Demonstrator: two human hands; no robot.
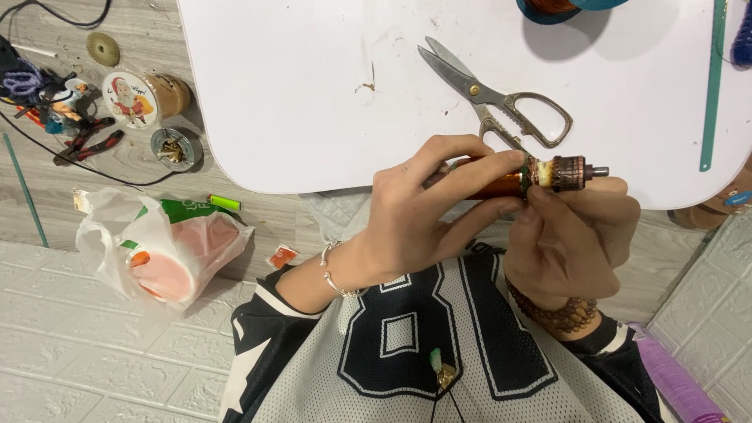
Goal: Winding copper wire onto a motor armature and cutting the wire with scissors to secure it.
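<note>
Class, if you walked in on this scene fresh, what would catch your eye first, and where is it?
Both hands, left hand and right hand, grip a copper-wound motor rotor at the white table's near edge. Behind it lie metal scissors. On the floor, left, sits a plastic bag.

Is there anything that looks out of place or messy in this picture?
Yes. The floor left of the white table is cluttered: a crumpled plastic bag, a green lighter and red-handled pliers lie scattered. The table surface also shows dirty marks.
</note>
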